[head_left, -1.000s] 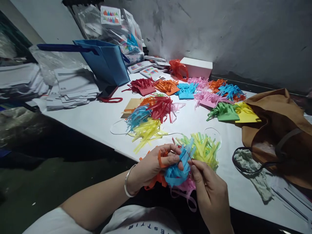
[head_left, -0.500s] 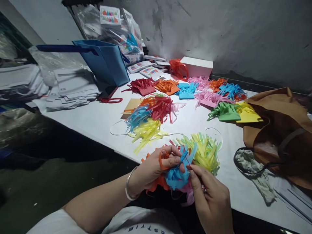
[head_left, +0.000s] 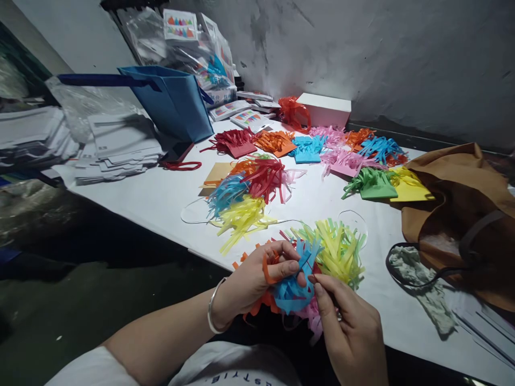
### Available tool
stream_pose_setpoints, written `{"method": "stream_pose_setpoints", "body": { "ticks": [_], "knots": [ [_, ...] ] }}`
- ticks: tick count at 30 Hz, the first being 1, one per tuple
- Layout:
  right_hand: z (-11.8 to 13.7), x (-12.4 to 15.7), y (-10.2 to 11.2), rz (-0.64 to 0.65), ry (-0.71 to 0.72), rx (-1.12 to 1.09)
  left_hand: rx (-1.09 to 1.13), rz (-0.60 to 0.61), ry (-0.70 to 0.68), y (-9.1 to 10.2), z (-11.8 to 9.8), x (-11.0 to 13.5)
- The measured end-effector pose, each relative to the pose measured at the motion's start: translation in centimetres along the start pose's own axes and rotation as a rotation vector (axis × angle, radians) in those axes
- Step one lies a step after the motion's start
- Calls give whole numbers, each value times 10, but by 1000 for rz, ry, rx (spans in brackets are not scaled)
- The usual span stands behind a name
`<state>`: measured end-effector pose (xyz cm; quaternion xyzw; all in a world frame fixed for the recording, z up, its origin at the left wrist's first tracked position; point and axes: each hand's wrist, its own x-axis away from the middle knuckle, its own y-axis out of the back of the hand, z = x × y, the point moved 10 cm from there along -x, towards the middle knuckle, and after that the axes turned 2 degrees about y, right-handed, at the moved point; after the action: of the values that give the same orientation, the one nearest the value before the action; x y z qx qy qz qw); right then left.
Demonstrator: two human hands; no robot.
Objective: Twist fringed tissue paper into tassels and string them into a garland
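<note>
At the table's near edge, my left hand (head_left: 257, 279) grips a blue tissue-paper tassel (head_left: 295, 295), its thumb and fingers pinched on the paper. An orange paper strip loops around that thumb. Close on the right, my right hand (head_left: 350, 321) is closed in a pinch on a thin dark red strand that runs to the blue tassel. Orange fringe (head_left: 263, 303) and pink fringe (head_left: 314, 316) hang below the hands. Yellow-green fringe (head_left: 338, 249) lies just beyond them. A white string links it to a yellow tassel (head_left: 243, 214) farther left.
Stacks of fringed paper in red (head_left: 237, 143), blue (head_left: 308, 150) and green (head_left: 372, 185) lie toward the wall. A blue bag (head_left: 173, 102) and white packets (head_left: 120, 142) stand left. A brown bag (head_left: 454, 187) and a crumpled pale cloth (head_left: 422, 289) are at right.
My right hand has shifted very slightly at the strand, and the upper blue strips have bent lower. My left hand keeps its grip.
</note>
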<state>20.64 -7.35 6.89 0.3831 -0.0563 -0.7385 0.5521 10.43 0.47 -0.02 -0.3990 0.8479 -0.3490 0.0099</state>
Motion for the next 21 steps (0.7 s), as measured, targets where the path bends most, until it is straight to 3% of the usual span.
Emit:
{"method": "stream_pose_setpoints", "body": {
  "ticks": [3,7,11,15,18,21],
  "knots": [
    [-8,-1,-7,73,-70,-60,-215,-5,-49,3,-4,1],
    [-41,9,-20,105,-415,-379,-642,-3,-198,-1,-17,5],
    [-56,20,-39,111,-635,-709,-826,66,-353,-17,-25,13],
    [-60,20,-43,129,-687,-761,-1010,136,-508,-34,-32,19],
    [-59,13,-39,138,-613,-642,-1142,162,-607,-41,-36,21],
    [-64,3,-17,-70,-523,-516,-1142,192,-498,-37,-29,10]
  ]
}}
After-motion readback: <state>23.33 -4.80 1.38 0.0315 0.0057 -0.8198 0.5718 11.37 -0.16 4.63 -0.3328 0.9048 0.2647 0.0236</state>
